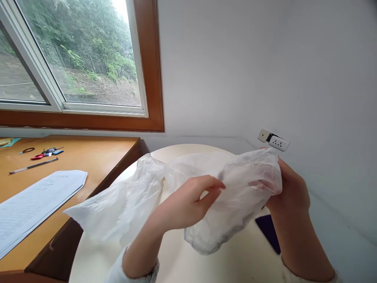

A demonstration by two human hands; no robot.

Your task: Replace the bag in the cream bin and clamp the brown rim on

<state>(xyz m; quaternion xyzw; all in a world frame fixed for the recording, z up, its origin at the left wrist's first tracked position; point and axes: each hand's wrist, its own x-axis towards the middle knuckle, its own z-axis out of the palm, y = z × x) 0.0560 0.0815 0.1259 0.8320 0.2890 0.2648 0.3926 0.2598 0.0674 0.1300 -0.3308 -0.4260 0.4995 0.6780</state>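
Note:
A thin, translucent white plastic bag (pixel 232 208) is stretched out above the round table. My right hand (pixel 291 188) grips its right end, and pinkish fingers show faintly through the film. From the left, my left hand (pixel 191 198) reaches across the bag, thumb and fingertips closed in a pinch on the plastic near its middle. Crumpled white plastic (pixel 126 196) spreads behind my left forearm toward the desk; whether it is the same bag or a second one I cannot tell.
The round cream table (pixel 235 259) stands beside a wooden desk (pixel 103 153). On the desk lie papers (pixel 44 200), a pen (pixel 33 166), keys (pixel 50 151) and a black band (pixel 28 150). A dark flat item (pixel 268 232) lies at the table's right. A socket (pixel 279 143) is on the wall.

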